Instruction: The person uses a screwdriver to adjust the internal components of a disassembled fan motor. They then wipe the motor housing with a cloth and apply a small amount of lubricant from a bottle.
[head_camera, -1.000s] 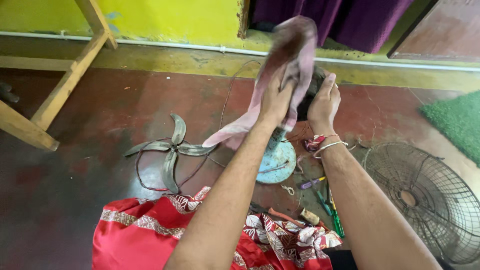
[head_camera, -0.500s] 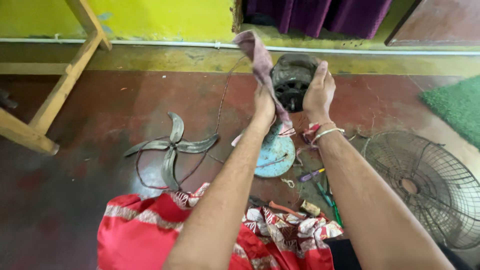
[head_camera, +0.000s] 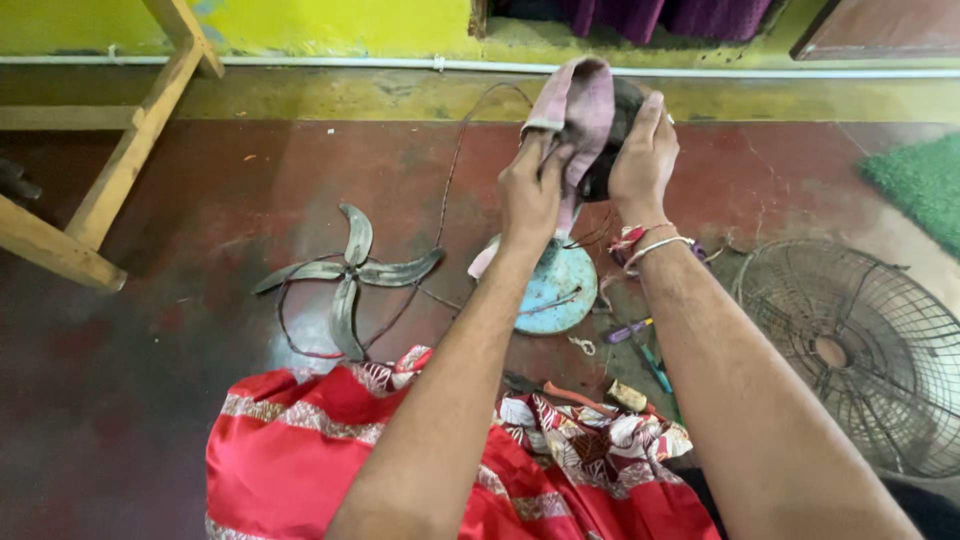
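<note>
My left hand (head_camera: 530, 190) grips a pinkish cloth (head_camera: 575, 110) and presses it over a dark round fan motor (head_camera: 618, 135) held up above the floor. My right hand (head_camera: 645, 150) clasps the motor from the right side; thread bands and a bangle ring that wrist. Most of the motor is hidden by the cloth and my fingers. Below them a round light-blue fan base (head_camera: 555, 290) lies on the red floor. A dark cable runs from the motor down across the floor.
A grey four-blade fan propeller (head_camera: 350, 275) lies at the left, a wire fan guard (head_camera: 860, 350) at the right. Small screwdrivers (head_camera: 640, 345) lie beside the base. Red patterned fabric (head_camera: 330, 450) covers my lap. Wooden furniture legs (head_camera: 110, 180) stand far left, a green mat (head_camera: 920, 180) far right.
The cloth, spread over the motor a second ago, slid to the left and exposed it; now my left hand has brought it back over the motor's left side.
</note>
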